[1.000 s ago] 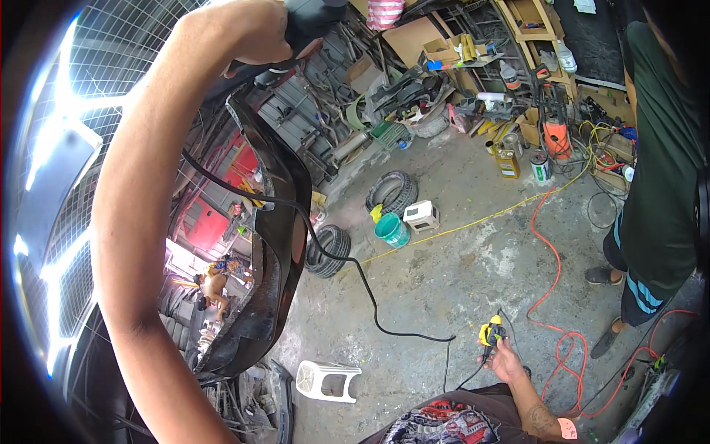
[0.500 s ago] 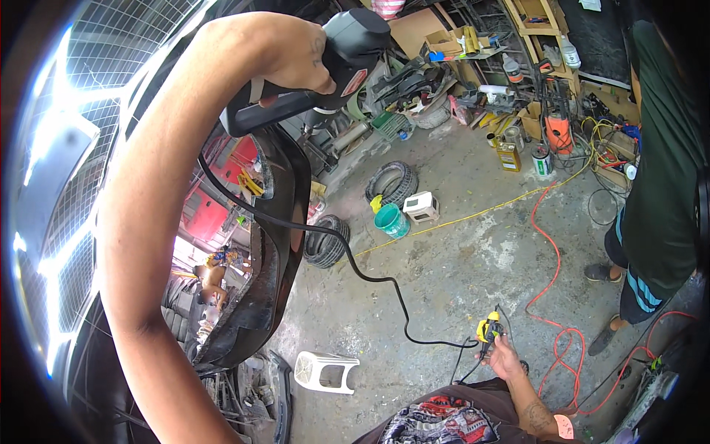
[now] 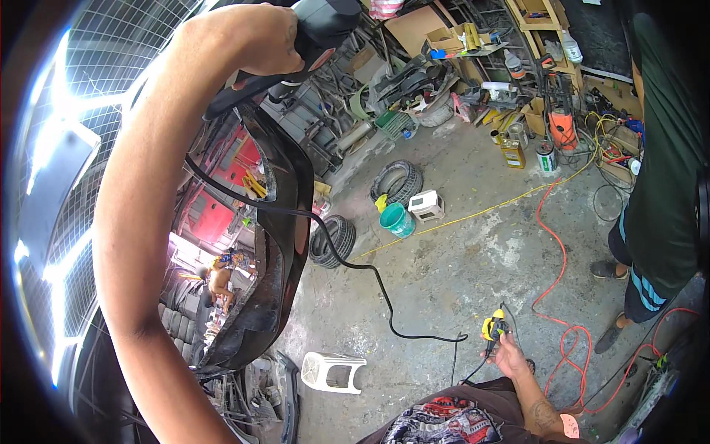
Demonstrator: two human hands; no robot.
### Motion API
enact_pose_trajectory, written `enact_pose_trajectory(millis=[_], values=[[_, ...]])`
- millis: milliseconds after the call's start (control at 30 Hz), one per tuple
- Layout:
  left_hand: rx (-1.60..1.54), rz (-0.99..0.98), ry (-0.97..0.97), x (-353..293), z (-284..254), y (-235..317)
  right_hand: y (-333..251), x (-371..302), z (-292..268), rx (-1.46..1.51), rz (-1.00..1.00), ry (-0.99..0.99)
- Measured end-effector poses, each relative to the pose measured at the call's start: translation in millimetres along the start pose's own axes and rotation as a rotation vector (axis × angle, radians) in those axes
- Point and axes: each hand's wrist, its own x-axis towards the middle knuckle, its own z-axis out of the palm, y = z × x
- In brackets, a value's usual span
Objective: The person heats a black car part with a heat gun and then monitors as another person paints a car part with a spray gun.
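My left hand (image 3: pixel 270 48), at the end of my raised left arm, grips a black corded power tool (image 3: pixel 325 22) with a looped handle. The tool is partly cut off by the top edge, and the wrist hides some of it. Below it stands a curved black car bumper (image 3: pixel 288 244). A thick black cord (image 3: pixel 373 268) runs from near the tool across to my right side. Low in the picture, my right hand (image 3: pixel 509 359) is closed on a yellow and black electrical connector (image 3: pixel 494 325). Whether plug and socket are fully joined cannot be made out.
An orange cord (image 3: pixel 558 259) and a yellow cord (image 3: pixel 458 224) cross the concrete floor. Tyres (image 3: pixel 397 185), a green bucket (image 3: pixel 397 220) and white stools (image 3: pixel 333 372) stand about. A person in dark trousers (image 3: pixel 669 163) is at right, another (image 3: pixel 220 283) far left. Cluttered shelves line the back.
My left hand has shifted left and slightly up with the power tool, and the black cord has moved with it. My right hand keeps its hold on the connector.
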Motion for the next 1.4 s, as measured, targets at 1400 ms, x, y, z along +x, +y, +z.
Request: enact_pose_trajectory(millis=[1400], values=[[-0.071, 0.251, 0.102, -31, 42, 19, 5, -6, 9, -0.029, 0.014, 0.049]])
